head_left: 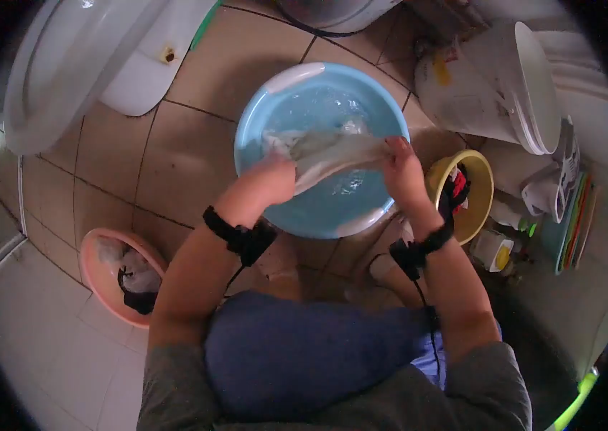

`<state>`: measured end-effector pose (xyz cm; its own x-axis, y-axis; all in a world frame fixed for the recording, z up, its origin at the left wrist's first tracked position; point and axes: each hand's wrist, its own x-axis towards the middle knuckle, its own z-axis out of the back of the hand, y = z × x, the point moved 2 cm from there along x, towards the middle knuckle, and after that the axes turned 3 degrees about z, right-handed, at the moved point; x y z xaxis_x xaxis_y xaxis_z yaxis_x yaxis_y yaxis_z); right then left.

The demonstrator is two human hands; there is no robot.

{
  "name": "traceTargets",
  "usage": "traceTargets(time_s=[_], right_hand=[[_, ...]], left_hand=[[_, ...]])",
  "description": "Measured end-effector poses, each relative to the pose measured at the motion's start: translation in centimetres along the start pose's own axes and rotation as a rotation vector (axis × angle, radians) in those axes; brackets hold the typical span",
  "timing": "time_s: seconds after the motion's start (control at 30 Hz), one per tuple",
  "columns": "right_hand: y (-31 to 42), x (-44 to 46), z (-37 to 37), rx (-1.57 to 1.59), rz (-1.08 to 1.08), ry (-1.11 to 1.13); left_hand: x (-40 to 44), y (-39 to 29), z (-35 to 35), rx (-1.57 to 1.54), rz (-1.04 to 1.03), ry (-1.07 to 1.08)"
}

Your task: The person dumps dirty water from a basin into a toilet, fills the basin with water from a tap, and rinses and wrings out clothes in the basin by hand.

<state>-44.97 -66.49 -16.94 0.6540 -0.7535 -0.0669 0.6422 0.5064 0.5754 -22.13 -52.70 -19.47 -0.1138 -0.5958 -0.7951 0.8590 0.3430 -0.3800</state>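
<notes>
A pale, wet cloth [340, 152] is stretched between my two hands over a light blue basin [246, 136] holding water. My left hand [275, 178] is closed on the cloth's left end, with some of its fingers hidden by the fabric. The other end is pinched in my right hand [402, 171], close to the basin's right rim. Part of the fabric bunches near my left fingers, low over the water. Whether it is a sock or another small garment I cannot tell.
On the tiled floor at left stands a pink basin [90, 267] with dark and light clothes. A yellow basin [487, 188] with black and red clothes is at right, below a tipped white bucket [462, 90]. A white toilet [138, 79] stands upper left.
</notes>
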Motion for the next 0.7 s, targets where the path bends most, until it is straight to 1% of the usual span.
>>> traceTargets(time_s=[0.03,0.07,0.1,0.13,0.17,0.2,0.23,0.27,0.3,0.33,0.37,0.4,0.43,0.47,0.5,0.53,0.57,0.6,0.63,0.67,0.7], right_hand=[[-0.4,-0.1,-1.3,0.002,0.0,0.004],[-0.7,-0.1,-2.9,-0.012,-0.049,-0.038],[-1.0,-0.1,-4.3,-0.027,-0.097,-0.082],[-1.8,-0.2,-6.1,-0.21,-0.081,-0.005],[-1.4,0.0,-7.5,-0.207,-0.081,-0.007],[-0.6,0.1,-9.2,-0.231,-0.185,-0.014],[0.0,0.0,-10.6,-0.255,-0.291,-0.017],[0.4,0.5,-11.9,-0.25,-0.293,-0.014],[0.4,1.0,-13.2,-0.136,-0.471,0.006],[0.3,1.3,-14.1,-0.019,-0.651,0.029],[0.3,1.1,-14.6,-0.018,-0.659,0.037],[0.6,1.0,-15.2,0.558,-0.775,0.15],[1.3,1.4,-15.5,1.142,-0.84,0.254],[1.9,1.2,-15.4,1.142,-0.835,0.25],[4.4,0.8,-14.0,1.082,-0.679,0.176],[6.9,0.4,-12.6,1.021,-0.526,0.102],[8.8,0.0,-11.3,1.024,-0.527,0.1],[10.7,-0.2,-9.6,0.957,-0.338,0.066],[12.1,-0.2,-8.4,0.884,-0.152,0.027],[12.6,-0.1,-7.9,0.886,-0.152,0.021],[13.3,-0.2,-7.4,0.793,-0.03,-0.004]], left_hand=[[0.6,0.2,-0.9,-0.101,-0.04,-0.17],[1.1,0.5,-1.8,-0.199,-0.08,-0.34],[1.7,0.3,-3.1,-0.197,-0.076,-0.34],[2.4,0.2,-4.3,-0.314,0.039,-0.484],[3.1,0.3,-5.3,-0.431,0.154,-0.627],[4.4,0.4,-6.5,-0.427,0.154,-0.621],[5.8,0.7,-7.2,-0.543,0.159,-0.556],[7.1,1.3,-7.8,-0.659,0.167,-0.495],[7.3,1.3,-7.0,-0.658,0.175,-0.495],[6.8,1.3,-5.7,-0.991,0.158,-0.476],[6.0,0.7,-4.9,-1.324,0.138,-0.44],[5.5,0.0,-4.8,-1.324,0.143,-0.431],[5.2,-0.7,-4.1,-1.495,0.119,-0.455],[5.0,-1.1,-3.5,-1.667,0.091,-0.478],[5.6,-0.5,-3.6,-1.667,0.089,-0.483],[6.8,0.5,-4.4,-1.815,0.098,-0.308],[7.5,1.2,-4.8,-1.95,0.109,-0.12],[7.4,1.7,-4.4,-1.946,0.111,-0.119],[7.2,1.7,-3.6,-1.999,-0.033,-0.005],[6.9,1.6,-2.9,-2.043,-0.18,0.11],[6.3,1.5,-2.4,-2.039,-0.18,0.11]])
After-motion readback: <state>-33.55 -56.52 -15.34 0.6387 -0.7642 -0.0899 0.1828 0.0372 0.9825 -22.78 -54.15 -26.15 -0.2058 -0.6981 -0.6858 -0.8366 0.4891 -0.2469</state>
